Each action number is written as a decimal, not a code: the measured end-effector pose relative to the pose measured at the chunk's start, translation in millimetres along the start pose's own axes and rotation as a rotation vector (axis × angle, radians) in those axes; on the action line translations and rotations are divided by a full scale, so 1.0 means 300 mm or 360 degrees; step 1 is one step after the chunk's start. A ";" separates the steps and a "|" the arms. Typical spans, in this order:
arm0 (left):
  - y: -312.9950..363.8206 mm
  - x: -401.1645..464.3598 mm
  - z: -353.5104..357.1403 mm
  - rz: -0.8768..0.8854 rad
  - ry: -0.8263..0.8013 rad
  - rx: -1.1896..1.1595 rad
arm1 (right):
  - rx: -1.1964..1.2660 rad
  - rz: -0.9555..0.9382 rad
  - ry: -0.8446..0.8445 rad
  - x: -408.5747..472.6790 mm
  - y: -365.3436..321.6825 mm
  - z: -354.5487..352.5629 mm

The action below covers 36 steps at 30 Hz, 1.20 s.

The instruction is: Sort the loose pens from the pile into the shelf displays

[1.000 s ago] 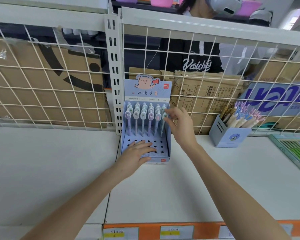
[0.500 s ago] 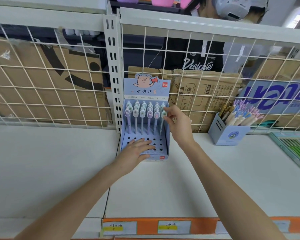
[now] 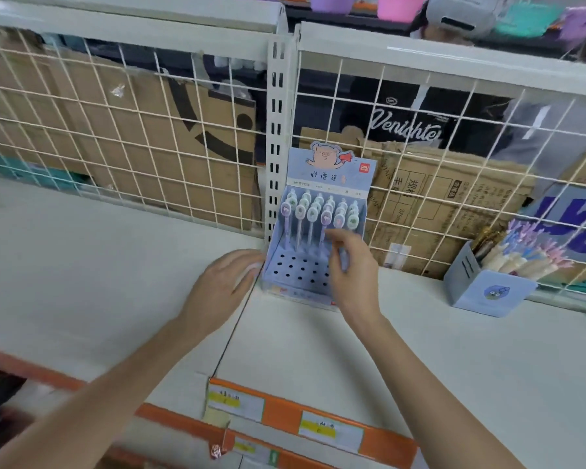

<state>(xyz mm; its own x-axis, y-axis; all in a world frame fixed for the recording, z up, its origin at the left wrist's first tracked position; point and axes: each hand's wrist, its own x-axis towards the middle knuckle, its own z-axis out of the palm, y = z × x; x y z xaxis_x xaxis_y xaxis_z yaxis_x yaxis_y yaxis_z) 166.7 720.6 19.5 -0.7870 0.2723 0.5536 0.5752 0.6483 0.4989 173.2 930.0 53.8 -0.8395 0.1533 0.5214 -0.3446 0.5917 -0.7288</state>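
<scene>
A pale blue pen display box point(image 3: 298, 272) with a pig header card stands on the white shelf against the wire back. Several pens with round charm tops point(image 3: 313, 211) stand in its rear holes; the front holes are bare. My left hand point(image 3: 224, 286) lies with straight fingers against the box's left side. My right hand point(image 3: 352, 272) hangs in front of the box's right part with its fingers curled, hiding the shafts of the right-hand pens. The blur hides whether it grips one.
A grey-blue holder point(image 3: 487, 292) full of pens point(image 3: 521, 252) stands to the right on the shelf point(image 3: 115, 282). A wire mesh point(image 3: 149, 130) backs the shelf, with cardboard and a person point(image 3: 406, 123) behind it. An orange price strip point(image 3: 285, 411) edges the front.
My left hand slid off the holed base to the box's left side. My right hand dropped from the pen tops to the shafts. The view swung left and tilted.
</scene>
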 end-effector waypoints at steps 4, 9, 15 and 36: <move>-0.034 -0.143 -0.124 -0.0334 0.0308 0.0333 | 0.0050 -0.0194 -0.0379 -0.070 -0.094 0.164; -0.101 -0.358 -0.295 -0.0666 0.0231 0.0824 | -0.0146 -0.0379 -0.1018 -0.174 -0.217 0.387; -0.163 -0.506 -0.487 -0.0744 0.0256 0.1091 | -0.0306 -0.0623 -0.1294 -0.258 -0.375 0.567; -0.868 -0.666 -1.156 -0.0467 0.0176 0.1319 | -0.0341 -0.0483 -0.1185 -0.265 -0.918 1.405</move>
<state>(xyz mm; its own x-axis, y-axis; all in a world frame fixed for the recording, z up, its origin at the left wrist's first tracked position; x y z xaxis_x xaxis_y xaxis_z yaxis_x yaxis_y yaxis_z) 251.5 250.7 10.2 -0.8266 -0.0283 0.5620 -0.0268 0.9996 0.0109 157.7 421.3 25.8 -0.8074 -0.5562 0.1967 -0.5764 0.6723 -0.4646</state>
